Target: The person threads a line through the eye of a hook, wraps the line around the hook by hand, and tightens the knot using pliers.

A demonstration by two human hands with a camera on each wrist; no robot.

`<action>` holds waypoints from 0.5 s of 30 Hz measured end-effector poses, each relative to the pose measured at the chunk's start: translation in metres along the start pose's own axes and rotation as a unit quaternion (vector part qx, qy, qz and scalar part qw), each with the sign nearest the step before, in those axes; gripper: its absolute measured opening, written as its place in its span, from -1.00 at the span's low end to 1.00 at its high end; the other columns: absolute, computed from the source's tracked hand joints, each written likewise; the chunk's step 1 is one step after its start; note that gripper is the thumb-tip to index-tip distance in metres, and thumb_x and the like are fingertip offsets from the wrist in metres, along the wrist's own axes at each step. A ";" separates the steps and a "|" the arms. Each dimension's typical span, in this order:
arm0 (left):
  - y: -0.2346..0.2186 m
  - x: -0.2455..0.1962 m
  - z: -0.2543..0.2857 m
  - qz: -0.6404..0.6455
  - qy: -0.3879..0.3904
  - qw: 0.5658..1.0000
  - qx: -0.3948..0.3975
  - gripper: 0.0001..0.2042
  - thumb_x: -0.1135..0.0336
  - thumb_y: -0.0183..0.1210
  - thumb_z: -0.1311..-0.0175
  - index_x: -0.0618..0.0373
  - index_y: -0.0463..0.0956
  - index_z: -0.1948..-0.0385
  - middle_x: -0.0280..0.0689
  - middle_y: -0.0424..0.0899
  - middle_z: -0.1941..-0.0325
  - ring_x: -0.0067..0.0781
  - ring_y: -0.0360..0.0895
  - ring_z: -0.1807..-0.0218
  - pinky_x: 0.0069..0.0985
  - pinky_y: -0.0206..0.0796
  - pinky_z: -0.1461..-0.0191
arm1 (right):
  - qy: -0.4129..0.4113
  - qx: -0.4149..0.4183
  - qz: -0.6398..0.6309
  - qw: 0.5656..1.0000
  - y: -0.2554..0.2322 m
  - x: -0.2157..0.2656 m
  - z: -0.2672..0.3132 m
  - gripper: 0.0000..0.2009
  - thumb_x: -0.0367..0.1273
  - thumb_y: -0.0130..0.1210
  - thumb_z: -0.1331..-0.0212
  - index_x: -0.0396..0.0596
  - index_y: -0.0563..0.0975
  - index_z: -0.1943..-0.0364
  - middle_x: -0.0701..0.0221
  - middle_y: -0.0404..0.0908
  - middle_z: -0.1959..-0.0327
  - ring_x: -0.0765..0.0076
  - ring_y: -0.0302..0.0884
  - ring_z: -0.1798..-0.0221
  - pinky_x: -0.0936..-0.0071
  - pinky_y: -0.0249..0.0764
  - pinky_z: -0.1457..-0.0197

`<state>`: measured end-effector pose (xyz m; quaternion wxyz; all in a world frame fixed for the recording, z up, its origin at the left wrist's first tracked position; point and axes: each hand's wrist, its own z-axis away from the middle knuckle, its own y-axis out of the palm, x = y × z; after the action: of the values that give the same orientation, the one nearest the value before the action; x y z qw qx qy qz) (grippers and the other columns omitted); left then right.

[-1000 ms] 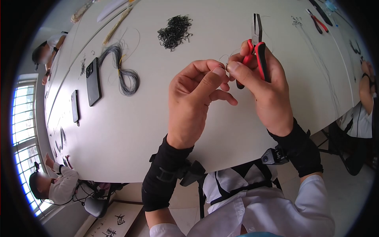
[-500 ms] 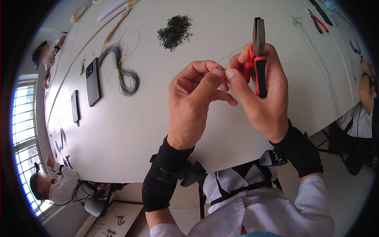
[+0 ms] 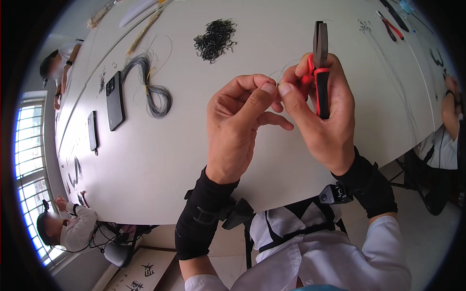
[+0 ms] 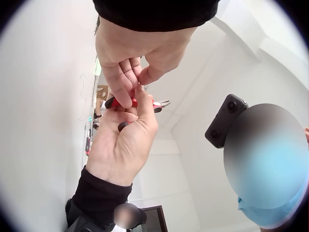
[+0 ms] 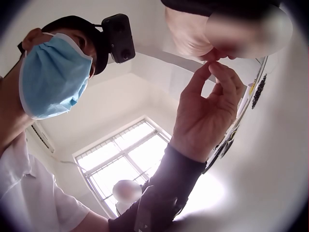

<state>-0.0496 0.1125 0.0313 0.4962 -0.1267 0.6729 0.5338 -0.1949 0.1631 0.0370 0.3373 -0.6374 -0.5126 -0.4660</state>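
Note:
Close over the white table [image 3: 194, 160], the two hands meet fingertip to fingertip. My left hand [image 3: 235, 121] pinches a thin line [image 3: 283, 71] between thumb and forefinger, its other fingers loosely bent. Against those fingertips, the thumb and forefinger of my right hand [image 3: 327, 121] pinch the same spot; the tiny piece there is mostly hidden. Red-and-black pliers [image 3: 320, 48] are held in the right palm, their metal nose pointing away from me. From the left wrist view, the pliers [image 4: 157, 107] lie across the right hand [image 4: 128, 140]. The right wrist view shows the left hand's pinch.
Beyond the hands lies a pile of small black hooks [image 3: 215, 40]. A bundle of grey line [image 3: 158, 99] and two phones, one larger [image 3: 115, 102], are at left. Long lines [image 3: 388, 63] and other pliers [image 3: 391, 28] lie at right. Other people sit around the table.
The pliers have turned in my right hand, their nose tilting slightly rightward and their handles drawing together. My right hand has shifted slightly toward me; the left has hardly moved.

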 end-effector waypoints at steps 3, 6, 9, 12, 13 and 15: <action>0.001 0.000 0.000 0.001 0.001 1.000 -0.006 -0.86 0.42 0.18 -0.42 0.32 0.58 0.14 -0.25 0.66 0.23 -0.52 0.61 0.22 -0.39 0.69 0.24 | 0.008 -0.005 0.002 1.000 0.001 0.000 0.000 -0.74 -0.60 0.12 -0.28 -0.15 0.37 0.01 0.39 0.52 0.25 0.54 0.61 0.24 0.53 0.61 0.12; 0.003 0.001 0.000 0.000 0.002 1.000 -0.013 -0.86 0.43 0.18 -0.42 0.32 0.58 0.14 -0.25 0.67 0.24 -0.52 0.61 0.23 -0.38 0.70 0.23 | -0.002 -0.011 0.021 1.000 0.001 0.001 0.000 -0.74 -0.60 0.13 -0.27 -0.16 0.37 0.02 0.39 0.52 0.25 0.54 0.61 0.22 0.52 0.62 0.12; 0.002 0.001 0.000 -0.016 0.000 1.000 -0.016 -0.86 0.42 0.18 -0.42 0.32 0.58 0.15 -0.25 0.67 0.25 -0.52 0.61 0.24 -0.38 0.70 0.23 | -0.023 -0.013 0.046 0.999 0.000 -0.002 0.000 -0.74 -0.60 0.14 -0.26 -0.16 0.38 0.03 0.39 0.52 0.25 0.54 0.60 0.19 0.51 0.62 0.11; 0.003 0.001 0.000 -0.030 0.006 0.999 -0.023 -0.86 0.42 0.19 -0.42 0.32 0.58 0.15 -0.25 0.67 0.25 -0.52 0.61 0.24 -0.39 0.70 0.23 | -0.029 -0.016 0.057 0.998 0.000 -0.001 0.000 -0.74 -0.60 0.14 -0.25 -0.16 0.39 0.04 0.40 0.53 0.24 0.55 0.59 0.18 0.51 0.62 0.10; 0.004 0.001 0.000 -0.032 0.006 0.999 -0.025 -0.86 0.41 0.19 -0.42 0.32 0.58 0.15 -0.25 0.67 0.25 -0.52 0.61 0.24 -0.39 0.70 0.24 | -0.026 -0.018 0.054 0.998 0.001 -0.001 0.000 -0.75 -0.60 0.14 -0.25 -0.16 0.39 0.04 0.40 0.53 0.25 0.55 0.59 0.19 0.52 0.62 0.10; 0.005 0.000 0.000 -0.035 0.006 0.999 -0.028 -0.85 0.41 0.19 -0.43 0.32 0.58 0.14 -0.25 0.67 0.25 -0.52 0.61 0.24 -0.39 0.70 0.24 | 0.016 -0.017 0.008 1.000 0.001 0.002 0.000 -0.77 -0.57 0.14 -0.26 -0.15 0.40 0.05 0.42 0.54 0.26 0.56 0.59 0.19 0.53 0.60 0.11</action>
<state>-0.0529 0.1147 0.0337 0.5063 -0.1671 0.6560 0.5342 -0.1942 0.1638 0.0390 0.3382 -0.6397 -0.4943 -0.4818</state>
